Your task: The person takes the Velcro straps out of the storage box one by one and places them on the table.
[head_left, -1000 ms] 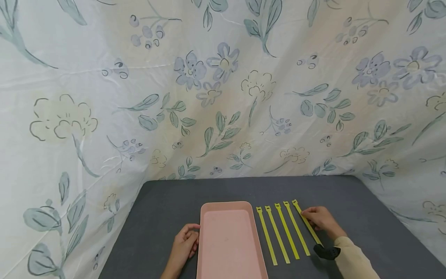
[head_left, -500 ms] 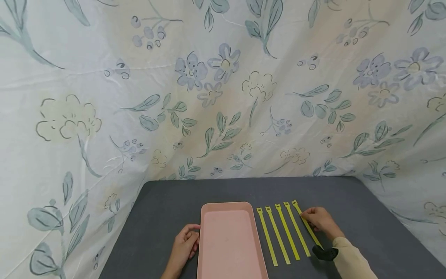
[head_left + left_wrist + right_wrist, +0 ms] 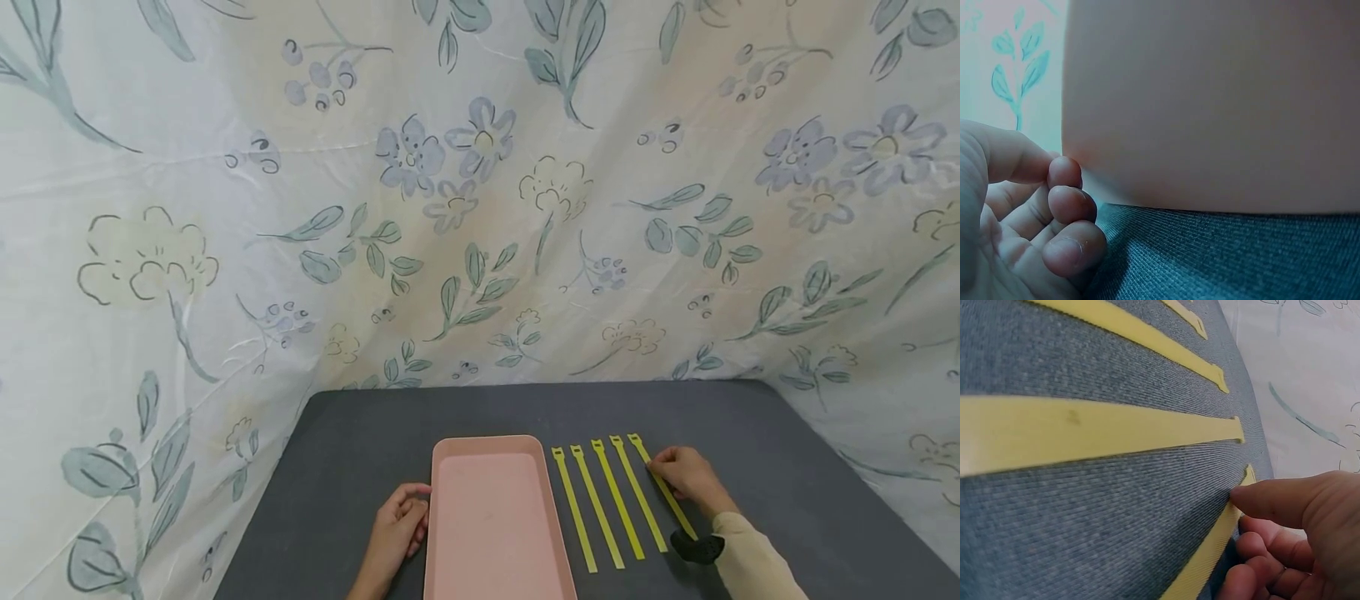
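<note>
My right hand [image 3: 690, 477] pinches the rightmost yellow cable strap [image 3: 680, 513], just below its slotted head. In the right wrist view the thumb [image 3: 1272, 499] lies on one edge of that strap, with the other fingers curled at its far side. To its left, several matching yellow straps [image 3: 618, 498] lie side by side on the dark cloth. My left hand [image 3: 396, 523] rests beside the pink tray [image 3: 487, 447], its index finger touching the tray's left side. Close up in the left wrist view, the remaining fingers [image 3: 1072, 205] hang loosely curled near the tray wall [image 3: 1210, 112].
Dark grey ribbed cloth [image 3: 360, 425] covers the table. Behind and at both sides hangs a pale curtain [image 3: 480, 208] with a flower and leaf print. A black wrist device [image 3: 697, 547] sits under the right wrist, close to the held strap's lower end.
</note>
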`<action>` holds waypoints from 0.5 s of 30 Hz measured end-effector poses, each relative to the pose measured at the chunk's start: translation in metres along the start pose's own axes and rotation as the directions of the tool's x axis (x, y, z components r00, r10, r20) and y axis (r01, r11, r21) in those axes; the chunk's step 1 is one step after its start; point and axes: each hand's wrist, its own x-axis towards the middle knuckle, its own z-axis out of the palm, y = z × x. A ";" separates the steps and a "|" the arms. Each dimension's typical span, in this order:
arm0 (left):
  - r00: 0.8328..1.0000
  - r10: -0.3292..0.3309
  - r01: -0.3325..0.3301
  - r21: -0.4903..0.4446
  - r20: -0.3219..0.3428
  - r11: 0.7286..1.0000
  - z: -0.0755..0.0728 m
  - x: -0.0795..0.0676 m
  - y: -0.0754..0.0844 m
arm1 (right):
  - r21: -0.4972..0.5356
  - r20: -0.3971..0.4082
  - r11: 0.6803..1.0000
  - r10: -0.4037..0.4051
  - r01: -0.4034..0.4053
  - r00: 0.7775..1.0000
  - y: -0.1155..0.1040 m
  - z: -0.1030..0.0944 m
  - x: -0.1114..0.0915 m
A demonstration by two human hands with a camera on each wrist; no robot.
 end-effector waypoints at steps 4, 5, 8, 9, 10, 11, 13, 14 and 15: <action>1.000 0.025 -0.025 -0.015 -0.015 1.000 0.001 0.006 0.001 | -0.003 -0.010 1.000 -0.010 0.010 1.000 -0.003 -0.001 0.006; 0.999 0.027 -0.028 -0.015 -0.019 1.000 0.001 0.007 0.001 | -0.001 -0.011 1.000 -0.010 0.010 1.000 -0.003 -0.001 0.008; 1.000 0.016 -0.016 -0.003 -0.015 1.000 0.000 0.015 0.002 | 0.017 -0.008 1.000 0.001 -0.001 1.000 -0.004 0.000 0.011; 1.000 0.009 -0.009 0.001 -0.010 1.000 0.000 0.019 0.003 | 0.028 -0.004 1.000 0.005 -0.005 1.000 -0.005 -0.001 0.013; 1.000 0.001 -0.001 0.008 -0.002 1.000 0.000 0.024 0.005 | 0.037 0.000 0.999 0.001 -0.001 1.000 -0.007 -0.002 0.014; 1.000 -0.007 0.007 0.017 0.004 1.000 -0.001 0.029 0.007 | 0.044 0.001 0.999 -0.009 0.009 1.000 -0.010 -0.003 0.016; 1.000 -0.022 0.021 0.048 0.014 0.999 -0.003 0.041 0.015 | 0.048 0.007 0.998 -0.033 0.032 0.999 -0.017 -0.009 0.020; 1.000 -0.026 0.025 0.071 0.017 0.997 -0.004 0.048 0.020 | 0.042 0.009 0.998 -0.044 0.043 0.999 -0.023 -0.013 0.022; 0.999 -0.031 0.029 0.098 0.017 0.995 -0.006 0.055 0.027 | 0.034 0.013 0.998 -0.058 0.058 0.998 -0.030 -0.017 0.024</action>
